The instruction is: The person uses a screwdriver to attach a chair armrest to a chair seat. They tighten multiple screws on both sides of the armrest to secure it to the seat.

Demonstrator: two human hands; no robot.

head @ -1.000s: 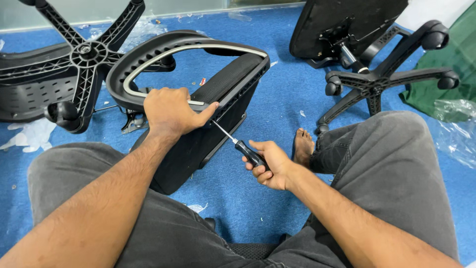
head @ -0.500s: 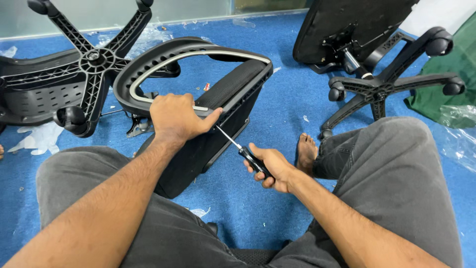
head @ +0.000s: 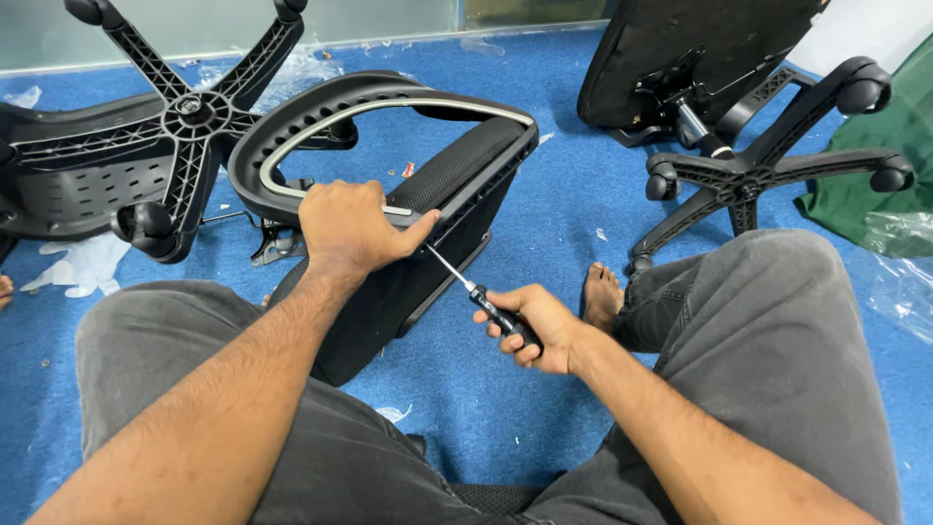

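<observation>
Head view: the floor scene is read from left to right
Far left: an upturned five-star chair base (head: pixel 185 112) is seen on the blue carpet (head: pixel 544 194), just beside the chair back
Left hand (head: pixel 350 224): closed over the top edge of the black chair back (head: pixel 428 224), fingers wrapped, thumb spread toward the screwdriver tip
Chair back: propped between the legs, its curved frame arching up and away to the left
Screwdriver (head: pixel 476 292): long axis slanted from lower right to upper left, tip met at the frame just beside the left thumb
Right hand (head: pixel 535 326): fist closed round the dark handle, lower right of the tip
Nearer hand: the left
Room: bare carpet lies right of the handle, bounded by a foot (head: pixel 603 292) and a second chair base (head: pixel 748 180)
</observation>
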